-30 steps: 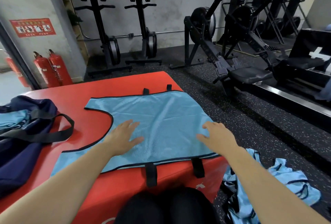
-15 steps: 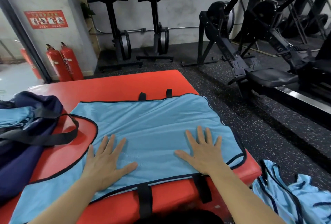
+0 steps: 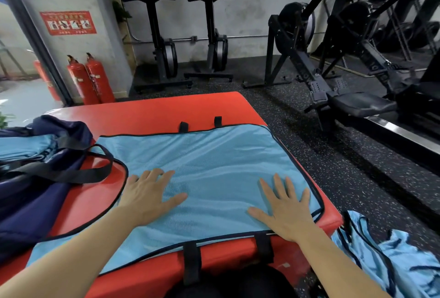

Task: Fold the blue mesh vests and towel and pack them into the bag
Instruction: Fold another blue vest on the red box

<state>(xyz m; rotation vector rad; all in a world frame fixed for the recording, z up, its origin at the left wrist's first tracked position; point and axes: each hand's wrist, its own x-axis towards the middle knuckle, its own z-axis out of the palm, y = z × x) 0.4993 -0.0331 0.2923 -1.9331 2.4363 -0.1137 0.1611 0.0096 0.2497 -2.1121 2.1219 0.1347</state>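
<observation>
Fingers (image 3: 160,175) of the left hand (image 3: 147,196) lie straight and slightly spread, palm down on the blue mesh vest (image 3: 214,162), with the thumb pointing in toward the middle of the cloth. That hand rests just beside the vest's curved, black-trimmed cut-out on its left side. The right hand (image 3: 285,213) is also flat, palm down, its fingers fanned wide and its thumb stretched toward the left hand; it presses the vest near the right near corner, with the wrist at the near hem next to a black strap tab (image 3: 263,244). Both forearms reach forward from the bottom corners of the view, roughly level with each other and well apart. Neither hand grips or pinches anything.

The vest lies spread out flat on the red padded surface (image 3: 166,109), its near hem at the edge and two black tabs hanging over the front, with two more showing at the far hem. To the left on the same surface sits the dark navy bag (image 3: 35,202), open, with folded blue cloth (image 3: 23,147) inside and its black strap (image 3: 71,175) looped beside the vest. A heap of loose blue vests (image 3: 392,264) lies on the speckled floor to the right. Two red fire extinguishers (image 3: 90,78) stand against the wall, and rowing machines (image 3: 333,76) beyond.
</observation>
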